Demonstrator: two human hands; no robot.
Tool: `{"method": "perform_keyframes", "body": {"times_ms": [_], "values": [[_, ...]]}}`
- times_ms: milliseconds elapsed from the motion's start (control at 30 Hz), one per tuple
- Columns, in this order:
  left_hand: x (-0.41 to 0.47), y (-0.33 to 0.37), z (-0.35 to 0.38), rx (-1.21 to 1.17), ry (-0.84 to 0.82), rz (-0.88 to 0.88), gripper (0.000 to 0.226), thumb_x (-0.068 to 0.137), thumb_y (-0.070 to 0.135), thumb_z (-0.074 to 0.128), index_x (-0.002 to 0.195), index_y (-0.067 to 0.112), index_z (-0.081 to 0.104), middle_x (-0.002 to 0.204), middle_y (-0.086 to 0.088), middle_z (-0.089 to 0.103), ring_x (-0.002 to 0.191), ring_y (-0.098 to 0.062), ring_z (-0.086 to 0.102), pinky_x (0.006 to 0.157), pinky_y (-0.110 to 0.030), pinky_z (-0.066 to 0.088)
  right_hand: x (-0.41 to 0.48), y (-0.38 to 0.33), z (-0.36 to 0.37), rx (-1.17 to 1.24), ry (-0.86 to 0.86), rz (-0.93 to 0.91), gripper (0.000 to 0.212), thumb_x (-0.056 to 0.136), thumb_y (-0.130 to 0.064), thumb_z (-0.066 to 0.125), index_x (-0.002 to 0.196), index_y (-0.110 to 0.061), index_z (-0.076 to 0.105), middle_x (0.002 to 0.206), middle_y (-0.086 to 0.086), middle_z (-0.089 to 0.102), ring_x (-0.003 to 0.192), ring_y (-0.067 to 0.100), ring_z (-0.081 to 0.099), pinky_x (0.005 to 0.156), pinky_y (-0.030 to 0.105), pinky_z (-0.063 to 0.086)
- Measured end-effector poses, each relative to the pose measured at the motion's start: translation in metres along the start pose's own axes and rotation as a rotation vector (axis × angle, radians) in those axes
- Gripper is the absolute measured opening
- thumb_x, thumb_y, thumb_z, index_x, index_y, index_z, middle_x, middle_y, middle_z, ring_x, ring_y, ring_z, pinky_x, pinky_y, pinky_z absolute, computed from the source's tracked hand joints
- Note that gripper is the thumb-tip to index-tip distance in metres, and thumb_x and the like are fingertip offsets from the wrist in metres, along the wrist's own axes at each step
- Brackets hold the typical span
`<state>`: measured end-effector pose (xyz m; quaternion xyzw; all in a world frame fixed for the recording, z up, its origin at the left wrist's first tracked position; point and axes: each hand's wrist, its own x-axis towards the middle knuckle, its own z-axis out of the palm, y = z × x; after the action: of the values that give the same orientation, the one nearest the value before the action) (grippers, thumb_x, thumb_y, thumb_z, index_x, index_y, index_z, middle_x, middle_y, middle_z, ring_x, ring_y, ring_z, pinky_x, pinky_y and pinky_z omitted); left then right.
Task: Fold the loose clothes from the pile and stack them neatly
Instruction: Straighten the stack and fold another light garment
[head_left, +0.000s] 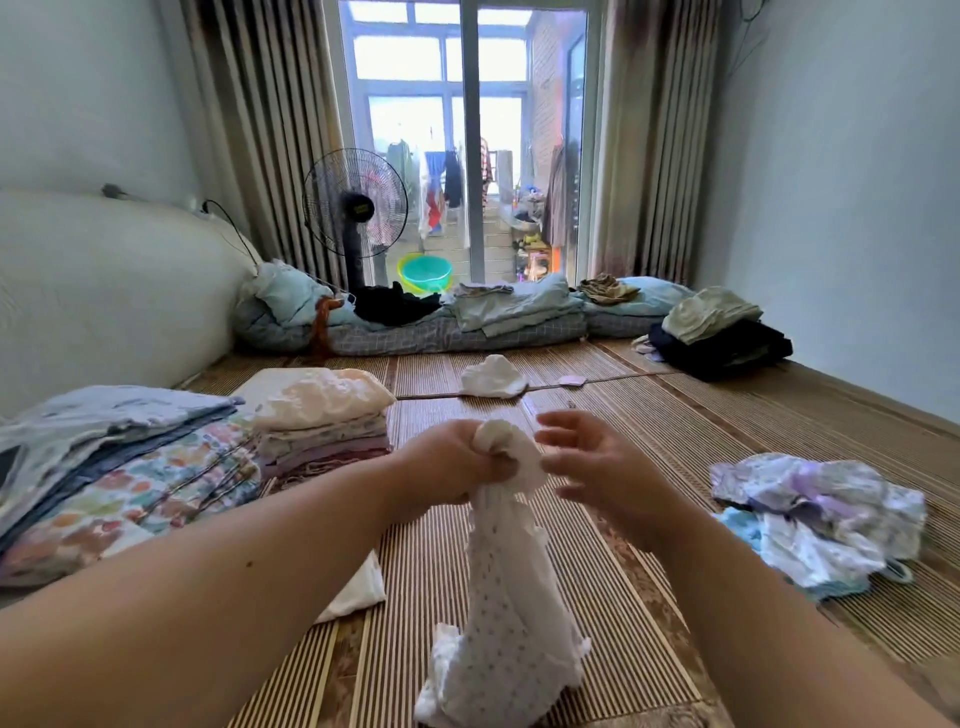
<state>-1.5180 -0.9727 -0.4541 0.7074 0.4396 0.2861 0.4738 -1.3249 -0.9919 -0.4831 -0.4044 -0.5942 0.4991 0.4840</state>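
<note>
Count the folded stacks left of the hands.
2: a blue-and-floral stack at the far left edge, and a cream-and-pink stack just right of it. Others may lie outside the frame.

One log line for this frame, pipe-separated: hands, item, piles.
left hand grips white dotted garment by bunched top | right hand open near its top | loose pile on right | folded stacks on left

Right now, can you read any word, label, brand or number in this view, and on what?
No readable text.
Hub of the black standing fan: yellowish mark, too blurred to read.
On the white dotted garment in the left hand: dots only, no lettering.
</note>
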Motion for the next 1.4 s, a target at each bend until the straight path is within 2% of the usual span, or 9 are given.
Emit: {"method": "perform_keyframes", "body": {"times_ms": [167,267,433,633,800,933,1000,1233,1400], "values": [[-0.004,0.005,-0.012,-0.328,0.080,0.065,0.021,0.088,0.001,0.061,0.078,0.016,0.071,0.070,-0.001,0.067,0.061,-0.013,0.063,0.050,-0.022,0.048,-0.023,0.044,0.004,-0.290,-0.226,0.252,0.027,0.080,-0.025,0.077,0.105,-0.022,0.068,0.096,-0.002,0.072,0.090,0.009,0.068,0.084,0.024,0.052],[-0.008,0.016,-0.021,-0.349,0.127,0.081,0.023,0.089,0.004,0.061,0.076,0.018,0.074,0.078,-0.004,0.070,0.070,-0.018,0.067,0.059,-0.028,0.053,-0.023,0.045,0.011,-0.263,-0.131,0.154,0.014,0.083,-0.016,0.073,0.071,-0.018,0.066,0.063,-0.010,0.060,0.060,0.003,0.054,0.060,0.014,0.044],[-0.016,0.021,-0.050,-0.398,0.338,0.043,0.007,0.090,0.016,0.065,0.085,0.016,0.069,0.091,-0.012,0.070,0.084,-0.030,0.065,0.087,-0.047,0.052,-0.017,0.024,-0.002,-0.003,0.060,0.063,0.020,0.091,-0.019,0.062,0.070,-0.020,0.062,0.073,0.001,0.061,0.067,0.013,0.059,0.059,0.024,0.045],[-0.021,0.013,-0.063,-0.355,0.370,-0.018,0.009,0.090,0.017,0.059,0.096,0.014,0.052,0.071,-0.006,0.045,0.057,-0.018,0.039,0.054,-0.029,0.025,-0.006,-0.002,0.002,-0.115,0.368,-0.140,0.028,0.096,-0.024,0.055,0.069,-0.025,0.064,0.061,-0.006,0.060,0.060,0.011,0.054,0.058,0.029,0.046],[-0.030,0.015,-0.070,-0.397,0.201,0.099,0.044,0.064,0.012,0.055,0.108,0.004,0.050,0.089,-0.015,0.051,0.077,-0.026,0.049,0.069,-0.036,0.039,-0.003,-0.035,-0.003,-0.240,0.526,-0.260,0.028,0.097,-0.025,0.052,0.069,-0.018,0.053,0.064,-0.006,0.049,0.048,-0.005,0.043,0.049,0.012,0.037],[-0.030,0.021,-0.077,-0.419,0.184,0.139,0.016,0.068,0.013,0.063,0.079,0.014,0.052,0.071,-0.006,0.058,0.060,-0.017,0.058,0.059,-0.030,0.051,0.000,-0.063,-0.014,-0.388,0.488,-0.316,0.025,0.094,-0.030,0.055,0.071,-0.021,0.057,0.060,-0.014,0.054,0.049,-0.006,0.045,0.054,0.022,0.040],[-0.029,0.019,-0.082,-0.410,0.178,0.138,0.028,0.070,0.015,0.076,0.075,0.018,0.049,0.067,-0.003,0.060,0.056,-0.016,0.059,0.051,-0.028,0.053,0.003,-0.073,-0.022,-0.442,0.473,-0.331,0.021,0.093,-0.032,0.058,0.073,-0.025,0.061,0.056,-0.019,0.056,0.048,-0.006,0.047,0.049,0.016,0.041],[-0.010,-0.029,-0.074,-0.067,0.245,-0.147,0.032,0.080,0.034,0.075,0.103,0.016,0.061,0.090,-0.011,0.071,0.074,-0.025,0.070,0.064,-0.041,0.060,0.032,-0.053,-0.046,-0.720,0.314,-0.052,0.024,0.083,-0.029,0.070,0.060,-0.023,0.066,0.052,-0.012,0.058,0.053,0.007,0.051,0.049,0.023,0.035],[0.041,-0.098,-0.050,0.167,0.422,-0.301,0.035,0.086,0.038,0.067,0.106,0.010,0.061,0.104,-0.017,0.065,0.095,-0.033,0.064,0.082,-0.046,0.056,0.078,0.027,-0.034,-0.813,0.321,0.184,0.013,0.084,-0.031,0.071,0.080,-0.022,0.062,0.082,-0.003,0.062,0.086,0.020,0.061,0.063,0.027,0.045]]}}
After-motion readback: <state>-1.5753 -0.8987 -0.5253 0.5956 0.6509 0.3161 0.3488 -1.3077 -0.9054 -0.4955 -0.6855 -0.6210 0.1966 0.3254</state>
